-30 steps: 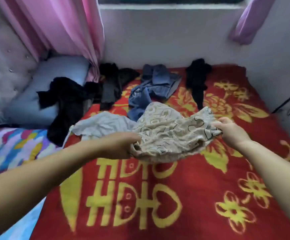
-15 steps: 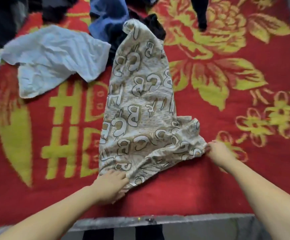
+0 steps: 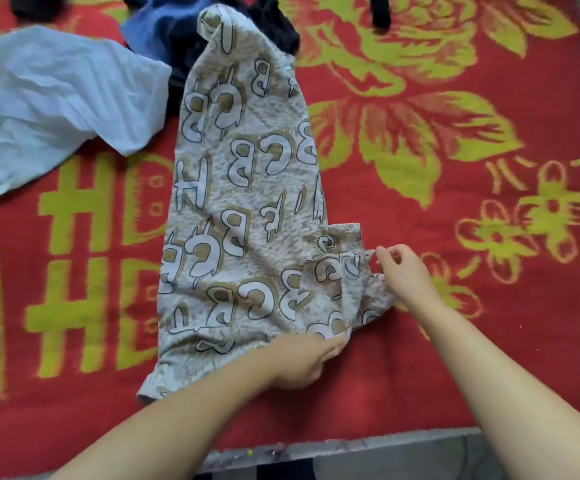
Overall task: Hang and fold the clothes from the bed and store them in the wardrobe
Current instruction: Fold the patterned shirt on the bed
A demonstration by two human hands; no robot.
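Both forearms are bare up to the frame's edge, with no sleeve showing. The left hand [image 3: 302, 362] and right hand [image 3: 404, 271] wear no gloves, rings or watch.

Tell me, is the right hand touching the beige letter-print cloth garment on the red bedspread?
Touching. The head view shows the right hand pinching the side edge of the beige letter-print garment between its fingertips.

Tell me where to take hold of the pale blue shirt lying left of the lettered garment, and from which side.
Take the pale blue shirt at its near right corner, the flap closest to the lettered garment. It lies loose on the red blanket with nothing on it, so it probably lifts freely. Come from the near side with the left hand; the far right edge abuts the dark blue clothes.
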